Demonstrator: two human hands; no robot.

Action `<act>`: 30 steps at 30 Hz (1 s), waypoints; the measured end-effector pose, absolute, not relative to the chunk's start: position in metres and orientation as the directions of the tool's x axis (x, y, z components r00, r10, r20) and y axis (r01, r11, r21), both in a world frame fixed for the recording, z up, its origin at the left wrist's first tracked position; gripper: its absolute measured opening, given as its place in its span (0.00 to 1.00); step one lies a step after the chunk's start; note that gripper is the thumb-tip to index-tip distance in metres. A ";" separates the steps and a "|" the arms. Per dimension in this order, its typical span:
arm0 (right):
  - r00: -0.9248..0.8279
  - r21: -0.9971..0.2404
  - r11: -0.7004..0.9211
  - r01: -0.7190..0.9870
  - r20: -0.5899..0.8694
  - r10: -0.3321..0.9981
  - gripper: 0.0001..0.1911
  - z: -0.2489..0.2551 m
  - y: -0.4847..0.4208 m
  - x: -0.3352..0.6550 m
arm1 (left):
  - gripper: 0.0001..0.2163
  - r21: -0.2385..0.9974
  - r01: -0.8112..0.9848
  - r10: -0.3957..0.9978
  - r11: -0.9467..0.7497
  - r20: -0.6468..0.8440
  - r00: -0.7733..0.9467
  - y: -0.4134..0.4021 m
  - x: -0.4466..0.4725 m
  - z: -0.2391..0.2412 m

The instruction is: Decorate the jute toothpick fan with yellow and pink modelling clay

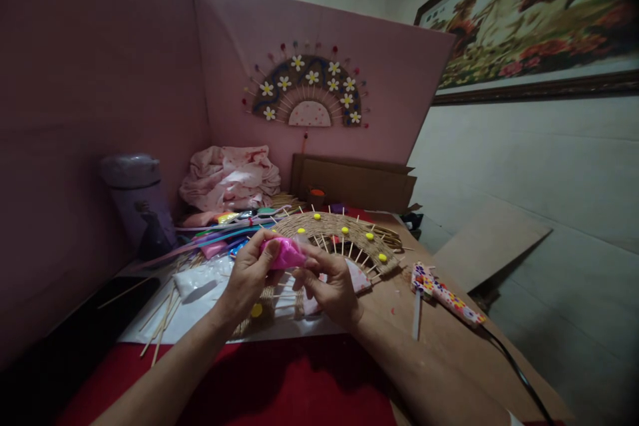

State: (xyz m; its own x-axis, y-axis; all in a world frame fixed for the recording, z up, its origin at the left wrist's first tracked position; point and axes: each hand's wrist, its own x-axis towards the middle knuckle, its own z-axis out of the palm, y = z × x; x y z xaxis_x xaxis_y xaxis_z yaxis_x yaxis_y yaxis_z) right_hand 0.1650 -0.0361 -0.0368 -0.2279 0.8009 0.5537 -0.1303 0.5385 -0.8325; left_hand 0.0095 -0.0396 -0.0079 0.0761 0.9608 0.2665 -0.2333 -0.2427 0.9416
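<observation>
My left hand (249, 273) and my right hand (330, 285) meet over the table and together hold a small pink plastic packet (286, 254). The left fingers pinch its left end, the right fingertips grip its right side. Just behind the hands lies a woven straw half-circle fan (344, 234) with wooden sticks radiating from it and yellow dots stuck on its arc. One more yellow dot (256, 310) lies below my left wrist.
A flower-patterned glue gun (446, 296) with a black cord lies right of the fan. Loose wooden sticks (160, 319), coloured strips (219, 234), a grey jar (136, 200), pink cloth (229, 176) and a cardboard box (354, 183) crowd the back. A finished flowered fan (309, 93) hangs on the pink wall.
</observation>
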 end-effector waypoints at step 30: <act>-0.054 -0.859 0.477 -0.184 0.493 0.868 0.12 -0.019 -0.028 0.167 | 0.03 0.749 0.170 0.759 -0.640 0.651 -0.013 -0.037 0.009 -0.016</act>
State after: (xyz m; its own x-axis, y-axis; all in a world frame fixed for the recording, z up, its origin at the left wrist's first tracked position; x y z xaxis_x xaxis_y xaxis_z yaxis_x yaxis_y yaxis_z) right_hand 0.1672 -0.0278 -0.0185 -0.0544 0.8682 0.4932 -0.1844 0.4767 -0.8595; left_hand 0.0094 -0.0375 -0.0159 -0.0128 0.7587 0.6514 0.1700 -0.6403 0.7491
